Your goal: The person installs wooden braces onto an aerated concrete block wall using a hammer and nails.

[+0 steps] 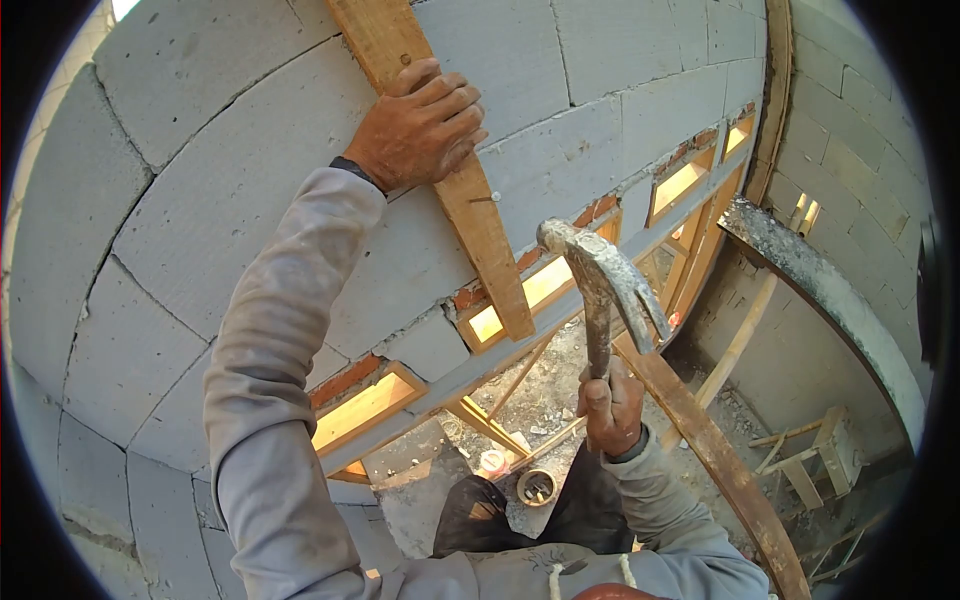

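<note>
My left hand (415,125) is closed over a wooden board (470,220), pressing it flat against the grey block wall (270,200). A nail (487,198) sticks out of the board just below that hand. Lower and to the right, my right hand (612,410) grips a claw hammer (600,270) by its handle. The worn, whitish hammer head is raised beside the board, apart from the nail, with its claw pointing right and down.
Wood-framed openings (370,408) run along the wall. Below, a round container (537,487) stands between my legs. A long plank (715,460) slopes along my right side, near a curved grey edge (830,290). A wooden stand (820,460) sits lower right.
</note>
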{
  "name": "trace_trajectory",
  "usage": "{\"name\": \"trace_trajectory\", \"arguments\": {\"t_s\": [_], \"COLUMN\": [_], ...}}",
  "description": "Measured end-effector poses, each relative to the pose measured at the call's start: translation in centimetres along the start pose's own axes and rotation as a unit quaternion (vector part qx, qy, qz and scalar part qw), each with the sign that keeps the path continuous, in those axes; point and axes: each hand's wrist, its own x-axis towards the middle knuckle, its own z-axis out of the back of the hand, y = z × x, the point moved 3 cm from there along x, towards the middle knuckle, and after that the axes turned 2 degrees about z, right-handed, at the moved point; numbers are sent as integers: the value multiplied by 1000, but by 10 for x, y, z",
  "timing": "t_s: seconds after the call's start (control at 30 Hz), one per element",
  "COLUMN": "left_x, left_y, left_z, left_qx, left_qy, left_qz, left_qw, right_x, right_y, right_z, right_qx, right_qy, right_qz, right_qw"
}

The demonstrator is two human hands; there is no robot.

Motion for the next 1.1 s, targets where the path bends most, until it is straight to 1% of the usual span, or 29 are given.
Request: {"name": "trace_trajectory", "arguments": {"t_s": [0.07, 0.1, 0.17, 0.2, 0.23, 0.3, 0.33, 0.37, 0.4, 0.43, 0.47, 0.53, 0.57, 0.6, 0.63, 0.67, 0.73, 0.77, 0.83, 0.87, 0.9, 0.93, 0.97, 1.0, 1.07, 1.1], "left_x": [-1, -1, -1, 0, 1, 2, 1, 0, 1, 1, 1, 1, 1, 2, 3, 5, 3, -1, 3, 3, 4, 4, 3, 3, 4, 4], "left_y": [3, 4, 6, 9, 11, 12, 12, 13, 13, 15, 16, 15, 16, 18, 16, 14, 16, 14, 17, 16, 16, 16, 17, 17, 18, 19], "left_z": [-1, -2, -5, -6, -6, -6, -5, -6, -7, -7, -6, -5, -5, -5, -5, -6, -2, -1, -3, -4, -2, -2, -2, 0, 0, 1], "left_qx": [7, 1, -11, -4, 5, 12, 18, 17, 16, 16, 19, -3, -1, -20, -43, -42, -27, -35, -26, -24, -23, -26, -28, -31, -31, -29], "left_qy": [-9, 0, 10, 13, 17, 18, 23, 23, 27, 31, 31, 31, 27, 26, 25, 23, 34, 41, 38, 36, 30, 27, 29, 37, 39, 32], "left_qz": [1, -1, -1, -11, -25, -26, -26, -24, -30, -36, -33, -31, -31, -11, 9, 6, 9, 8, 3, 6, 8, 8, 9, 2, -5, 2], "left_qw": [1000, 1000, 1000, 1000, 1000, 999, 999, 999, 999, 999, 999, 999, 999, 999, 999, 999, 999, 999, 999, 999, 999, 999, 999, 999, 999, 999], "right_x": [6, 8, 9, 10, 9, 10, 9, 11, 16, 21, 25, 29, 35, 49, 59, 52, 45, 37, 32, 33, 36, 36, 33, 31, 30, 41], "right_y": [9, 9, 8, 13, 18, 28, 38, 49, 63, 72, 70, 61, 47, 39, 35, 36, 32, 33, 43, 60, 74, 82, 87, 82, 46, 33], "right_z": [1, 4, 7, 8, 10, 17, 21, 22, 24, 25, 21, 15, 16, 7, 2, 3, 8, 11, 26, 32, 38, 35, 31, 25, 7, -3], "right_qx": [70, 63, 52, 81, 80, 112, 137, 135, 220, 303, 303, 340, 219, 24, -171, -171, -84, -81, -17, 19, 79, 196, 308, 307, 235, 49], "right_qy": [7, 10, 38, 45, 45, 27, -1, 0, -34, -67, -64, -111, -40, -14, 11, 7, -6, -4, -2, -37, -64, -126, -185, -185, -153, -107], "right_qz": [15, 13, -23, -58, -59, -11, -13, -14, 58, 129, 132, 261, 178, 128, 67, 68, 35, 25, 8, 32, 88, 155, 215, 211, 272, 163], "right_qw": [997, 998, 998, 994, 994, 993, 991, 991, 973, 942, 942, 897, 958, 991, 983, 983, 996, 996, 1000, 999, 991, 960, 908, 909, 920, 979]}}
